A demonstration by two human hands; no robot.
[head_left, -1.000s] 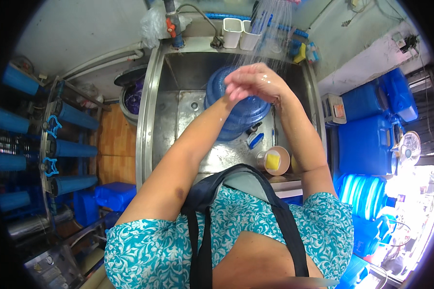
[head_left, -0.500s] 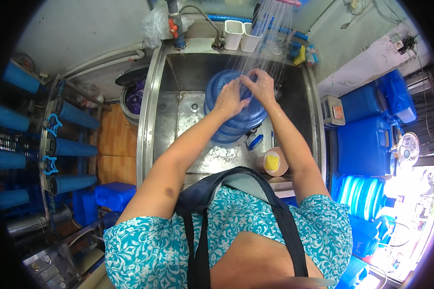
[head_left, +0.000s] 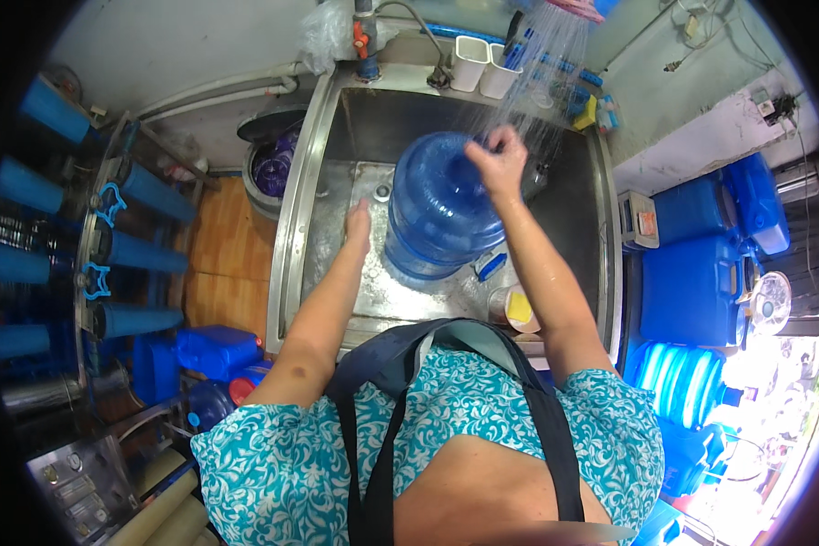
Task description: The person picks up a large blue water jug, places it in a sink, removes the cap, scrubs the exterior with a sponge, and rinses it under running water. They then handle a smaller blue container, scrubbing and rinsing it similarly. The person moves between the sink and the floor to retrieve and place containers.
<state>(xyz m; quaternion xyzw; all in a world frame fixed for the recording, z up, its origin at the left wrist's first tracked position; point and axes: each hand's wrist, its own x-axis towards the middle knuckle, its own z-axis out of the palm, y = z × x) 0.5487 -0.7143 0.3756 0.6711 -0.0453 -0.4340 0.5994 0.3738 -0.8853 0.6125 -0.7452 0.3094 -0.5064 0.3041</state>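
A large translucent blue water jug (head_left: pixel 437 214) stands in the metal sink, wet and glossy. My left hand (head_left: pixel 358 226) is off to the jug's left, apart from it, seen edge-on with its fingers stretched out. At the jug's upper right side is my right hand (head_left: pixel 502 166), its thumb spread from loosely bent fingers. It overlaps the jug's edge, but whether it touches is hard to tell. Water streams from a pink shower head (head_left: pixel 578 9) beyond and to the right of this hand. A blue-backed brush (head_left: pixel 491 267) lies beside the jug's base.
A metal sink rim (head_left: pixel 287 246) surrounds the work. A round container with a yellow sponge (head_left: pixel 519 307) stands at the near right. White holders (head_left: pixel 470 64) line the back ledge near a red-handled valve (head_left: pixel 361 41). Blue containers (head_left: pixel 687 291) are stacked to the right.
My left hand has left the jug and moved left and nearer to me. My right hand remains by the jug's upper right, now with its fingers raised. The view has shifted slightly.
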